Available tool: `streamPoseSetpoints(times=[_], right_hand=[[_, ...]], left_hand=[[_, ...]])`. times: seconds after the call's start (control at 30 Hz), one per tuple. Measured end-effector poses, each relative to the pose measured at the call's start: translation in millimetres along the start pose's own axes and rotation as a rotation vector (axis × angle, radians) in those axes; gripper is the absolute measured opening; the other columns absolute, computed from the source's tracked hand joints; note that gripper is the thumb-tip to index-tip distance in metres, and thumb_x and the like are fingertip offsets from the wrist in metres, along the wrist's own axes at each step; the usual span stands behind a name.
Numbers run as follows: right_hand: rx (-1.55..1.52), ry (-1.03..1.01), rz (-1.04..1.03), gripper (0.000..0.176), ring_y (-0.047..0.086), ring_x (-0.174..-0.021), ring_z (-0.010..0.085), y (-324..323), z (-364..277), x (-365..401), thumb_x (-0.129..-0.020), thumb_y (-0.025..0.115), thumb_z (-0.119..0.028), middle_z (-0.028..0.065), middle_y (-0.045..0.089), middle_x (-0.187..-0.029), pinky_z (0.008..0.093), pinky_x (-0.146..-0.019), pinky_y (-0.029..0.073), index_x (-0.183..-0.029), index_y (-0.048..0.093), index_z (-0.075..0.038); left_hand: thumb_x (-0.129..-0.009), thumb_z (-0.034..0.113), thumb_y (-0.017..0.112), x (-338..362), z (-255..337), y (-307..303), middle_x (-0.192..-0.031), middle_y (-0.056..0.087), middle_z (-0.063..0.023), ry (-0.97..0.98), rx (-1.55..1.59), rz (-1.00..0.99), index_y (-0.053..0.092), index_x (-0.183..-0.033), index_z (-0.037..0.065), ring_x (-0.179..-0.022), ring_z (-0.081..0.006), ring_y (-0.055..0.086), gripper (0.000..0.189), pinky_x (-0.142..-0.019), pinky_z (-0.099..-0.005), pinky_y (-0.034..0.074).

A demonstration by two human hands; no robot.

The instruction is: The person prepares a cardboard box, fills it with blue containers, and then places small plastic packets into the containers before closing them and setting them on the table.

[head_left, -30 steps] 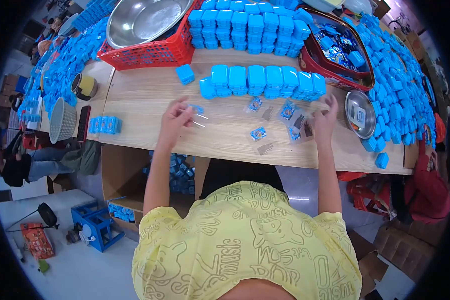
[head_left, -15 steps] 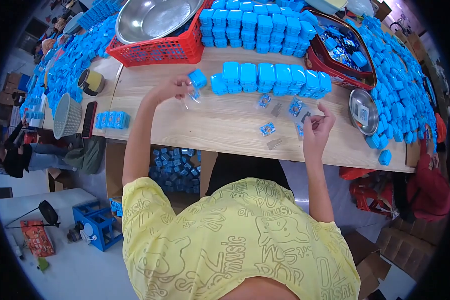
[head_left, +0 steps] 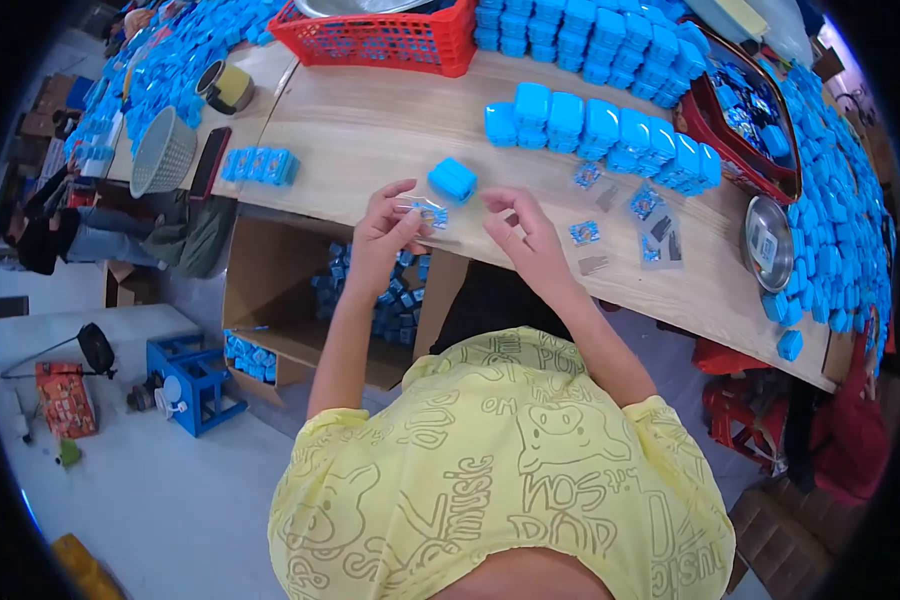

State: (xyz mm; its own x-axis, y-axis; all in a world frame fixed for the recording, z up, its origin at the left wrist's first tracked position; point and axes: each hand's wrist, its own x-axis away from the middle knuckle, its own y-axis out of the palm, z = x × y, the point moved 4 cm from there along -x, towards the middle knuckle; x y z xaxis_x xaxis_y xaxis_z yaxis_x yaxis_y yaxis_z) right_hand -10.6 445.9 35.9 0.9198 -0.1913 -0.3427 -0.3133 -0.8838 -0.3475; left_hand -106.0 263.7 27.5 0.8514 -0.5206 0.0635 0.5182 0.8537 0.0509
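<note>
My left hand pinches a clear film sticker with a small blue printed picture, at the table's front edge. Just beyond it a blue plastic box stands on the wood, touched by neither hand. To the right of that box is my right hand, its fingers curled and apart from the thumb, with nothing visible between them. More clear film pieces with printed pictures lie on the table to its right. A row of stacked blue boxes stands behind them.
A red basket and further box stacks fill the back. At the right are a red tin, a metal bowl and a heap of blue boxes. A pale basket and a phone lie left. An open carton sits below.
Both hands have come together near the table's front edge. My left hand has moved right and down with the film, and my right hand has left the loose film pieces. The view has shifted.
</note>
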Motion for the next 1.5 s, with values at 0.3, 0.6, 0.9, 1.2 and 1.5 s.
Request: streamPoseSetpoints(times=[0.3, 0.6, 0.9, 1.2, 1.5], right_hand=[[-0.416, 0.346, -0.089, 0.021, 0.049, -0.08, 0.0046, 13, 0, 8, -0.086, 0.063, -0.015, -0.0019, 0.056, -0.089, 0.0208, -0.069, 0.041, -0.103, 0.06, -0.004], [-0.458, 0.411, 0.023, 0.015, 0.048, -0.069, 0.0045, 2, 23, 24, -0.085, 0.064, -0.016, -0.002, 0.059, -0.078, 0.0199, -0.062, 0.039, -0.089, 0.062, -0.002], [-0.342, 0.396, 0.103, 0.011, 0.048, -0.067, 0.0047, -8, 20, 26, -0.083, 0.065, -0.012, -0.0021, 0.058, -0.075, 0.0211, -0.061, 0.04, -0.088, 0.061, -0.004], [-0.117, 0.243, 0.11, 0.016, 0.052, -0.067, 0.0114, -1, 26, 21, -0.074, 0.065, 0.002, 0.0049, 0.056, -0.075, 0.0251, -0.059, 0.042, -0.089, 0.059, -0.002], [-0.164, 0.192, 0.016, 0.024, 0.055, -0.073, 0.0157, 25, 17, 1, -0.073, 0.067, -0.002, 0.0078, 0.057, -0.083, 0.0262, -0.064, 0.043, -0.096, 0.058, -0.003]], left_hand=[[-0.09, 0.016, 0.057, 7, -2, 27, -0.127, 0.048, -0.0078, -0.027, 0.252, 0.013, 0.061, -0.095, 0.001, -0.078, -0.0071, 0.059, 0.016, -0.058, -0.0188, 0.047], [-0.088, 0.02, 0.061, 6, -25, 28, -0.088, 0.052, 0.0024, -0.004, 0.078, 0.042, 0.062, -0.089, 0.005, -0.058, -0.003, 0.037, 0.015, -0.051, -0.0163, 0.031], [-0.086, 0.02, 0.064, 9, -30, 38, -0.071, 0.055, 0.0033, -0.354, 0.326, -0.053, 0.063, -0.085, 0.007, -0.058, -0.0028, 0.038, 0.013, -0.051, -0.0169, 0.029], [-0.085, 0.017, 0.065, 21, -5, 49, -0.075, 0.061, 0.0008, 0.023, 0.103, -0.088, 0.062, -0.082, 0.005, -0.062, -0.0042, 0.048, 0.012, -0.054, -0.0174, 0.036], [-0.088, 0.019, 0.061, 25, -19, 24, -0.082, 0.066, -0.0064, -0.217, 0.459, -0.035, 0.058, -0.096, 0.005, -0.07, -0.014, 0.066, 0.017, -0.047, -0.0177, 0.043]])
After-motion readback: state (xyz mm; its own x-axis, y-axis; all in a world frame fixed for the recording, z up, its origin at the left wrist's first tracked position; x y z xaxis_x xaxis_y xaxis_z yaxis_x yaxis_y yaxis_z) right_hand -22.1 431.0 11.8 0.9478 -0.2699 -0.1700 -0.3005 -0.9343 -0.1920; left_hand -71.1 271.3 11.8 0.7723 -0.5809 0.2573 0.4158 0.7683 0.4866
